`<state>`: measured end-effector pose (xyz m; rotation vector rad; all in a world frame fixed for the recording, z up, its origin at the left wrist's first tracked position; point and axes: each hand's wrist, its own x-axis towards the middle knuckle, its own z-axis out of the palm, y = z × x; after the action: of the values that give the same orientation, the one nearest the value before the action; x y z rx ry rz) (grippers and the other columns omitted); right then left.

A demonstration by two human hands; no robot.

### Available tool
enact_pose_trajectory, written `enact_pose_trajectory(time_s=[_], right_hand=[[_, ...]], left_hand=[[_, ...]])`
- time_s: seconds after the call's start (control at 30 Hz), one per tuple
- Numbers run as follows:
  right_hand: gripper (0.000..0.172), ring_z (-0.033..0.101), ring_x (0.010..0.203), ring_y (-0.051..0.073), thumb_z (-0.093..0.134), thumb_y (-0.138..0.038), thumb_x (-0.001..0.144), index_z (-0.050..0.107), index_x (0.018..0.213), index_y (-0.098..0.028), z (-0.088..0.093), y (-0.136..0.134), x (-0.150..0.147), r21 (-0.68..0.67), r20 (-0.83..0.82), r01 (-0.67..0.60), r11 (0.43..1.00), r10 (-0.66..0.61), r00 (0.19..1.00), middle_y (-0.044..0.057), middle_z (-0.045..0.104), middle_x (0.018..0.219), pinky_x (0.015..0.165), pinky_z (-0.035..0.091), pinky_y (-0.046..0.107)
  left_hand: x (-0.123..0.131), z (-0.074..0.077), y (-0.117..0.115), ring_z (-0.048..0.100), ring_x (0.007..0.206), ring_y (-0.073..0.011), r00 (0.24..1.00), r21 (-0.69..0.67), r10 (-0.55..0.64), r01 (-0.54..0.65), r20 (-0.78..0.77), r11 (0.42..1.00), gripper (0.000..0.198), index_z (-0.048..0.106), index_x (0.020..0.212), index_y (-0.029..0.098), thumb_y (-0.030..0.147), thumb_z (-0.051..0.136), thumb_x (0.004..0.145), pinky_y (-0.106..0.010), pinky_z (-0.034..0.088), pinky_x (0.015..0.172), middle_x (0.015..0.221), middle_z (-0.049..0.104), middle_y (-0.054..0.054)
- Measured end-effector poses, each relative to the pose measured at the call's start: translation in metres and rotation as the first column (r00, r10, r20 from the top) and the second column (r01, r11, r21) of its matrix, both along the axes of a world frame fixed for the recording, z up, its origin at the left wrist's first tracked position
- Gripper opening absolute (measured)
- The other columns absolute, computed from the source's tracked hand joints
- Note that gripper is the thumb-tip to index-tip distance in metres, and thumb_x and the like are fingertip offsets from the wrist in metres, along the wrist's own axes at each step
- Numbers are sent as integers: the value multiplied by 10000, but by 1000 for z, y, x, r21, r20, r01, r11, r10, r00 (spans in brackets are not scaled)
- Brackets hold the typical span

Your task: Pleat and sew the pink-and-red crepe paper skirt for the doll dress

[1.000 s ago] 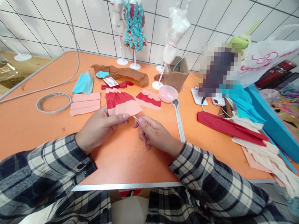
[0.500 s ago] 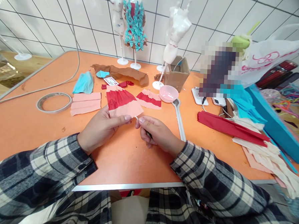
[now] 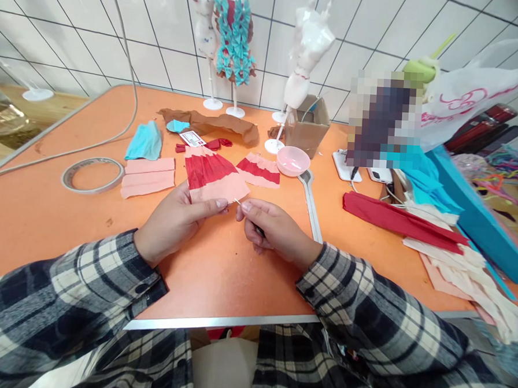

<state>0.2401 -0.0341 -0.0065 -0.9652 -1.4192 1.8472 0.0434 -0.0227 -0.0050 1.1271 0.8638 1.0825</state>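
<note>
My left hand (image 3: 175, 220) pinches the lower edge of a pleated red and pink crepe-paper piece (image 3: 212, 174), thumb on top, holding it just above the orange table (image 3: 220, 273). My right hand (image 3: 271, 228) is closed on a thin metal needle (image 3: 237, 203) whose tip points at the paper's right corner. A second red and pink pleated piece (image 3: 259, 170) lies flat just behind. Folded pink paper strips (image 3: 148, 176) lie to the left.
A tape roll (image 3: 92, 175) sits at left, a pink bowl (image 3: 292, 160) and cardboard box (image 3: 308, 127) behind. Small mannequins (image 3: 235, 36) stand by the tiled wall. Red, cream and blue paper (image 3: 413, 225) is piled at right.
Both hands and the paper piece have stayed nearly still; the needle tip has edged slightly closer to the paper's corner.
</note>
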Motion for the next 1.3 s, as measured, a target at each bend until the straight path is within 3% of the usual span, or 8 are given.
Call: enact_pose_trajectory(time_s=[0.3,0.53,0.67,0.9,1.3], right_hand=[[287,286,354,68,472,-466,987,525,868,-210,2,2,1,-16,-17,-8,1000,7,1000,-107,434,472,373,413,173],[313,371,336,68,436,-465,1007,550,885,-199,0,3,3,-49,-18,-47,998,46,999,-75,533,489,370,378,168],[334,348,317,54,439,-490,1006,557,899,-197,-1,4,4,-39,-27,-60,997,59,998,-56,619,541,385,403,176],[292,332,315,54,453,-440,1004,561,880,-199,2,3,2,-40,-23,-75,996,74,997,-69,594,501,368,371,166],[300,380,337,63,476,-437,989,556,842,-188,0,3,1,-49,-56,-90,995,87,995,-63,557,459,355,280,161]], left_hand=[[1,3,-2,680,866,-216,1000,3,-7,7,-3,1000,197,729,910,227,254,842,750,-338,530,820,894,758,-12],[1,6,-4,668,858,-204,997,10,47,-48,61,999,211,762,924,268,255,856,735,-323,530,782,930,768,-2],[-1,4,-3,664,820,-206,998,20,-5,4,66,1000,146,774,865,228,249,847,741,-319,538,775,868,767,-30],[0,5,-1,685,870,-242,986,75,-165,163,34,984,89,759,862,190,272,773,829,-367,544,852,848,757,-70],[-1,1,-1,683,862,-217,988,29,-151,150,43,988,127,752,865,174,269,801,798,-334,562,823,843,750,-63]])
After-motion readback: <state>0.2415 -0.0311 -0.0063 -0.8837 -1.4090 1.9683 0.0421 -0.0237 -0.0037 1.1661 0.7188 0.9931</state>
